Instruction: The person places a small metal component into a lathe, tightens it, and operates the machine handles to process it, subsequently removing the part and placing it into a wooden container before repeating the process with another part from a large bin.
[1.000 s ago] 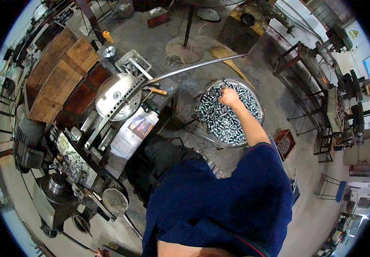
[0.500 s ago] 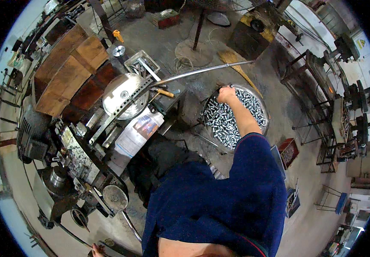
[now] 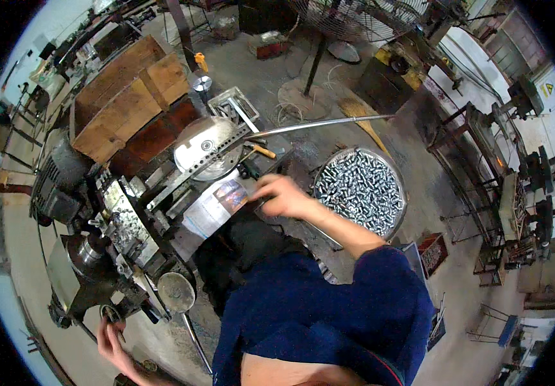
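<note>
My right hand point(image 3: 282, 196) is above the right edge of a printed paper sheet point(image 3: 208, 217), its fingers bent together and pointing left. Whatever lies between those fingertips is too small or hidden to make out. Down at the lower left, my left hand point(image 3: 111, 344) has its fingers closed at the rim of a small handwheel point(image 3: 111, 314) on the machine. A large round metal pan point(image 3: 404, 209) to the right of my right hand is full of short, shiny metal cylinders point(image 3: 359, 192).
On the machine, a spindle chuck point(image 3: 91, 251) and a chip-covered bed point(image 3: 126, 215) stand left of the paper. Beyond are a round metal disc point(image 3: 191, 145), a perforated bar, a wooden-handled tool point(image 3: 263, 151) and a long metal rod point(image 3: 329, 124). A broom point(image 3: 371, 128) and fan point(image 3: 361, 19) are farther off.
My right hand has left the pan of metal cylinders and moved left to the paper. My left hand has come up from the lower edge to the handwheel. The view has shifted slightly.
</note>
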### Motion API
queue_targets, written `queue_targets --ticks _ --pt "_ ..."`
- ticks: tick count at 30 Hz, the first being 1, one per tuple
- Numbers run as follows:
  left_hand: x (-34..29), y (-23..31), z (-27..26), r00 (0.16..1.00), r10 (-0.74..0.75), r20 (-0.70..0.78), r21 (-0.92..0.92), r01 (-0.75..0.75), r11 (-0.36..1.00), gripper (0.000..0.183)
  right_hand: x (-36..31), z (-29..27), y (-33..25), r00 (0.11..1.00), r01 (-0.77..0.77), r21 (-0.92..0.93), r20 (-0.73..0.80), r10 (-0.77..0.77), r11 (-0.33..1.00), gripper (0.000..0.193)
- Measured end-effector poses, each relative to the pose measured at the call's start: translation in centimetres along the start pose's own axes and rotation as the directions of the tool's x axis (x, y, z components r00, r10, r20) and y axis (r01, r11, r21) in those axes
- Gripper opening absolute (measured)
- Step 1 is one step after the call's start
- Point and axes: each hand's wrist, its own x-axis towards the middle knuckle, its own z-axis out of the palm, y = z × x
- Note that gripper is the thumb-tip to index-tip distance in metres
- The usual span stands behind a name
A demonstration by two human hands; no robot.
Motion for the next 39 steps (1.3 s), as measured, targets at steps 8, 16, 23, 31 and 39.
queue_targets --ticks 8,16,23,31,39 --pt "-0.3 2.2 13.6 0.842 -0.257 0.474 -0.549 0.511 0.661 0.032 8.4 12.0 -16.1 0.756 0.596 0.371 0.038 -0.653 0.712 0.026" --pt "-2.3 2.4 14.1 0.863 -0.282 0.42 -0.746 0.505 0.434 0.025 8.3 14.7 -16.8 0.759 0.607 0.451 -0.086 -0.645 0.654 0.023" --pt "-0.7 1.5 12.2 0.966 -0.064 0.249 -0.423 0.168 0.89 0.022 8.6 15.3 -17.3 0.697 0.639 0.258 0.207 -0.687 0.725 0.025" --pt "-0.8 2.3 10.2 0.959 -0.084 0.271 -0.325 0.173 0.93 0.031 10.4 14.9 -19.5 0.601 0.674 0.291 0.317 -0.734 0.678 0.026" --pt "0.1 1.9 7.5 0.966 -0.086 0.243 -0.437 0.188 0.88 0.025 13.5 15.8 -22.7 0.475 0.698 0.341 0.439 -0.763 0.63 0.027"
